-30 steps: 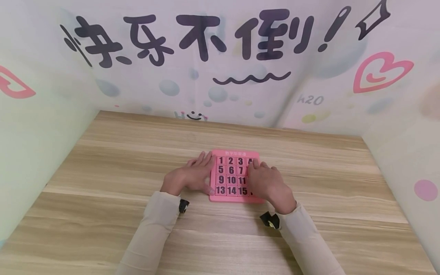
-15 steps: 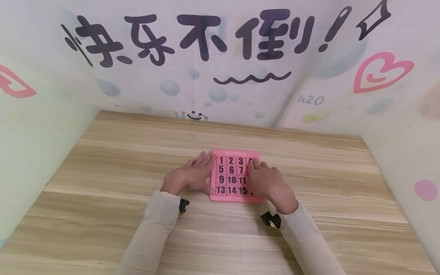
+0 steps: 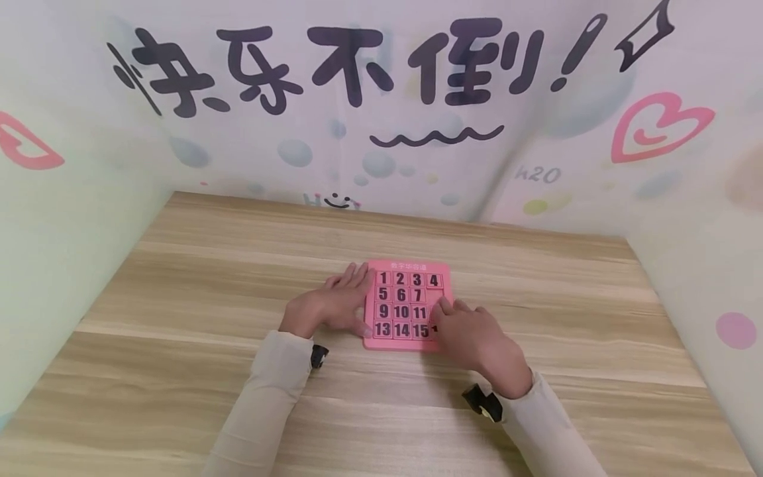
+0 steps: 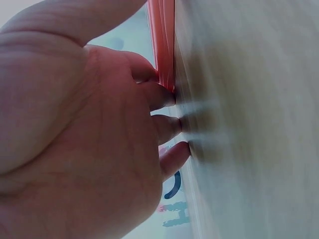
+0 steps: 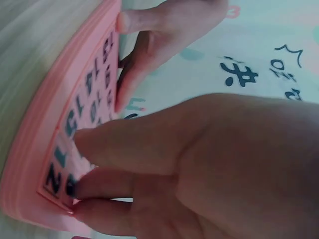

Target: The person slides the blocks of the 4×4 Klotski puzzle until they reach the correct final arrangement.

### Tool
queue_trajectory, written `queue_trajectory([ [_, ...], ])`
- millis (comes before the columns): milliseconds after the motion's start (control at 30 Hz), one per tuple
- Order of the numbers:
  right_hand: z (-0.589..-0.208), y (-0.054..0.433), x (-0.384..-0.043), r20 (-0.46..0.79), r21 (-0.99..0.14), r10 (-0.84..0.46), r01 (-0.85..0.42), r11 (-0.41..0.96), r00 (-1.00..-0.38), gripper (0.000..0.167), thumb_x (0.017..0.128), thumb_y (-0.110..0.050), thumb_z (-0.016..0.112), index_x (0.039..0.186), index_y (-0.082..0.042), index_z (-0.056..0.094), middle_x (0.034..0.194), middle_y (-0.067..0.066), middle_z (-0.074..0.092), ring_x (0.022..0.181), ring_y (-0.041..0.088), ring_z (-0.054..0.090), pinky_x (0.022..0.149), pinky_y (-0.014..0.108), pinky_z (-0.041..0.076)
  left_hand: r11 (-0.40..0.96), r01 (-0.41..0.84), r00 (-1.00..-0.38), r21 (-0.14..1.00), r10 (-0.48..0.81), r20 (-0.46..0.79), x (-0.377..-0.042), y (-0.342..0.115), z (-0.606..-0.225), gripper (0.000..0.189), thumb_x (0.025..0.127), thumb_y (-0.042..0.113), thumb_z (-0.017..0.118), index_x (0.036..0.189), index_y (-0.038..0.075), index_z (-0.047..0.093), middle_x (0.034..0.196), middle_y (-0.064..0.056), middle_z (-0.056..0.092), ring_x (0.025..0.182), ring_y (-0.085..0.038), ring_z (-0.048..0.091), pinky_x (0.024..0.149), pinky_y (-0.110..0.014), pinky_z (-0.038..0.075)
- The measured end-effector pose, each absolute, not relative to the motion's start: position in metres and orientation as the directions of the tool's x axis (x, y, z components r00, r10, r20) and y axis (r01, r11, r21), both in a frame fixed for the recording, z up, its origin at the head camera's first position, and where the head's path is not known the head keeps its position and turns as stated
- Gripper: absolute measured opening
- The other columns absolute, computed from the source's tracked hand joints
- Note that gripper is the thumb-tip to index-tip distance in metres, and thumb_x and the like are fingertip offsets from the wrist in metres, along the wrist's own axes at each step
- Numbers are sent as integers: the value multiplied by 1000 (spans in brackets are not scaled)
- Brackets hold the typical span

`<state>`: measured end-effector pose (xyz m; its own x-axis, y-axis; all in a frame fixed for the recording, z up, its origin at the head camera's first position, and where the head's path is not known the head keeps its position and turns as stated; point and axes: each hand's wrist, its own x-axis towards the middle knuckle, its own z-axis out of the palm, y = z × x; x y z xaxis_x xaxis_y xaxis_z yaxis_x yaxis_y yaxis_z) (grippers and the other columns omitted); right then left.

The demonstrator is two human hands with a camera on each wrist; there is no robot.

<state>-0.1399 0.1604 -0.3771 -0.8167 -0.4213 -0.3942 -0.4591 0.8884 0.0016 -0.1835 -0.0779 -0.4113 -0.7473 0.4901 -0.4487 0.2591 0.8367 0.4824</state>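
Note:
A pink number sliding puzzle (image 3: 401,295) lies flat on the wooden table. My left hand (image 3: 336,305) rests along its left edge, thumb at the near corner and fingers spread toward the far one. Low beside the pink frame (image 4: 162,45), the left fingertips (image 4: 183,149) touch the table in the left wrist view. On the puzzle's right column, my right hand (image 3: 471,334) sets its fingertips on a tile below a bare slot (image 3: 436,295). The 4 tile (image 3: 434,281) shows above that slot. In the right wrist view, a 12 tile (image 5: 54,169) sits in the near corner.
The wood-grain table (image 3: 381,411) stretches out on all sides of the puzzle. Behind it rises a white printed backdrop (image 3: 238,152) with black lettering, and pale walls stand left and right.
My right hand has drawn back toward me along the right column, uncovering the 4 tile and a bare slot beneath it. The left hand has stayed in place.

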Motion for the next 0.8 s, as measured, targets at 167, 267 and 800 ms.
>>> queue_trajectory([
  [167,-371,158,-131,-406,31,-437,-490,871,-803,40,102,-15,48,138,0,56,149,17,49,136,40,46,104,62,43,832,256,-746,491,494,-447,-183,-79,-411,111,86,36,75,158,3,-3,165,-13,-14,152,-29,-17,124,-48,-3],
  [267,-370,156,-129,-424,44,-429,-491,870,-798,40,102,-14,47,138,1,55,149,17,49,136,39,47,106,61,41,832,256,-748,491,493,-444,-183,-79,-411,111,86,36,76,158,3,-2,165,-13,-14,152,-30,-17,124,-48,-3],
  [800,-372,152,-127,-442,72,-411,-488,870,-797,44,102,-13,44,142,6,49,151,20,45,140,39,42,110,58,39,831,261,-741,491,498,-450,-184,-79,-411,114,84,38,77,158,2,-3,164,-14,-15,151,-31,-17,124,-49,-2],
])
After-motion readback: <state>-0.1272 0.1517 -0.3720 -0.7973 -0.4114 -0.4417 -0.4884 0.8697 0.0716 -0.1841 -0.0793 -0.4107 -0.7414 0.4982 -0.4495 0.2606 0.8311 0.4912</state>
